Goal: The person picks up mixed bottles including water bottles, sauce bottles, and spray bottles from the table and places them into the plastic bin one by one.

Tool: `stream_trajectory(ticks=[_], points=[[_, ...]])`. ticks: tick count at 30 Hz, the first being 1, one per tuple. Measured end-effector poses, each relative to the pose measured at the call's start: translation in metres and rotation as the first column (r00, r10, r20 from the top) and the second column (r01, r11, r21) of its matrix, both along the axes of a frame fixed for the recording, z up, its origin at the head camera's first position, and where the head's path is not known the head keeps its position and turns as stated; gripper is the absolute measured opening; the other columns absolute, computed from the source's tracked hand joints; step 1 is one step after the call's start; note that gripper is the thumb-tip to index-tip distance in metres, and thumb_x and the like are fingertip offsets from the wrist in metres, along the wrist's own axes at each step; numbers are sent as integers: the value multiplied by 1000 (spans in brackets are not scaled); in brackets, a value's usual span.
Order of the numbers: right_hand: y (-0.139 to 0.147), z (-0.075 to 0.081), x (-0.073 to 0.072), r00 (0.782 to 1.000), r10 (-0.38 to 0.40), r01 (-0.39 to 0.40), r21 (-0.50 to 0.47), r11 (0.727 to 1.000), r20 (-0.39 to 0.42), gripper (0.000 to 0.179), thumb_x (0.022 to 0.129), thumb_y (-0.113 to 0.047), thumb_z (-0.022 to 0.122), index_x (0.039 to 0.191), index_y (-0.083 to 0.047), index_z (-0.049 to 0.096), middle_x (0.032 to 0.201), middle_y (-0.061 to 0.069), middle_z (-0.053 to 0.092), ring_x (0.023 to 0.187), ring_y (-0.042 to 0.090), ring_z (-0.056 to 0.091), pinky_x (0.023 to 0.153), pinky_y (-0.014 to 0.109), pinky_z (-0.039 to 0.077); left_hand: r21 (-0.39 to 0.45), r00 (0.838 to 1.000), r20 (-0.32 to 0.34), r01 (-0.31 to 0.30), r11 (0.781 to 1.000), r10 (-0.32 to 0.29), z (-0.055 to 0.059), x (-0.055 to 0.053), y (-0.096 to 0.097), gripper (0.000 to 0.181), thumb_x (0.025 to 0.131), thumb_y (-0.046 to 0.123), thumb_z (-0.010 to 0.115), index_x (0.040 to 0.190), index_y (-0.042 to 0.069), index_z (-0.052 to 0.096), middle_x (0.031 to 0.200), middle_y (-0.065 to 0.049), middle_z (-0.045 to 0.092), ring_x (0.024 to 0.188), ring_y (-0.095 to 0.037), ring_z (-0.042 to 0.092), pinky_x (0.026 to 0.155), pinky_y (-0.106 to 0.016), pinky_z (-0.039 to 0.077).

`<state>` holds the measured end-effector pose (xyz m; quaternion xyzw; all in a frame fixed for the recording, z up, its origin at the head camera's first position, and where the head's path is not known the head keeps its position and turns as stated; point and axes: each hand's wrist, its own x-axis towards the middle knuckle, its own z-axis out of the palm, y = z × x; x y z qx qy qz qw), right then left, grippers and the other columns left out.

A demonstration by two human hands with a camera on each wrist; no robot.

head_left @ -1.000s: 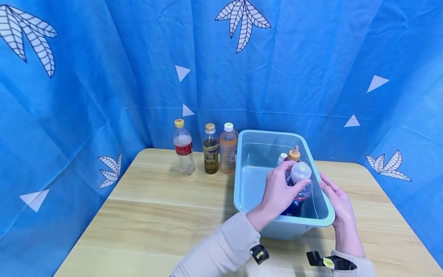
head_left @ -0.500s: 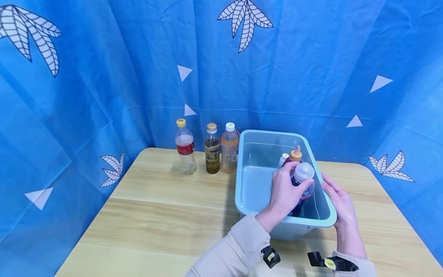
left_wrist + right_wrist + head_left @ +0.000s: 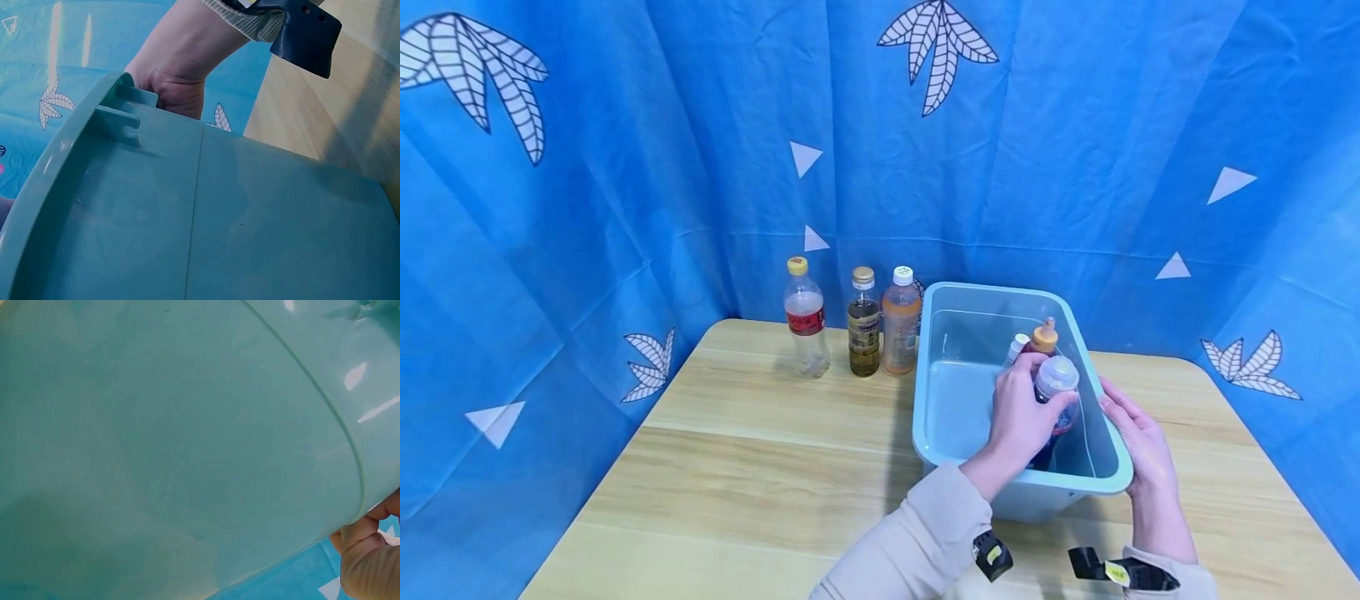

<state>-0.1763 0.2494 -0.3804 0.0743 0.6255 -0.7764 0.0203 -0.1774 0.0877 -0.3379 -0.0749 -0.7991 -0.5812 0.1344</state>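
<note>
In the head view, my left hand (image 3: 1026,412) reaches into a light-blue plastic bin (image 3: 955,457) and pinches a bottle (image 3: 1057,377) near its neck, between thumb and fingers. The bottle has a translucent cap and dark contents, and the hand hides part of it. Just behind it in the bin are a bottle with an orange pointed top (image 3: 1045,337) and a white-capped bottle (image 3: 1018,343). My right hand (image 3: 1142,446) holds the bin's right side at the rim. Both wrist views are mostly filled by the bin's outer wall (image 3: 250,219).
Left of the bin, a yellow-capped bottle with a red label (image 3: 806,323), a bottle of brownish liquid (image 3: 863,329) and a white-capped orange bottle (image 3: 900,325) stand upright on the wooden table (image 3: 737,483). A blue curtain (image 3: 737,125) hangs close behind.
My left forearm has shifted a little to the right, with the left hand still on the bottle. My right hand keeps its place on the bin, and the whole head view has drifted slightly.
</note>
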Motion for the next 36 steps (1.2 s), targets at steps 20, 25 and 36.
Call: stream_trajectory(ticks=[20,25,36], points=[[2,0,0,999,-11,8,67,998,36,59,84,-38,57,136,-24,35,93,-23,56,82,-1,59,68,21,50,-141,1000,-7,-12,990,11,-1,-1,3,45,77,30,68,117,15,54,114,7,56,102,-8,50,86,-27,42],[2,-1,-1,1000,1,-1,38,999,10,54,86,-34,56,135,-23,37,93,-22,59,82,0,60,67,21,50,-149,1000,4,-7,989,8,-1,0,2,47,78,30,67,119,16,53,117,7,54,105,-7,49,89,-28,41],[2,-2,-2,1000,7,-7,24,1000,1,52,87,-31,55,135,-23,37,92,-22,61,81,1,60,67,21,50,-152,1000,9,-6,988,8,0,0,0,52,78,31,68,123,14,50,121,4,51,109,-11,47,89,-29,41]])
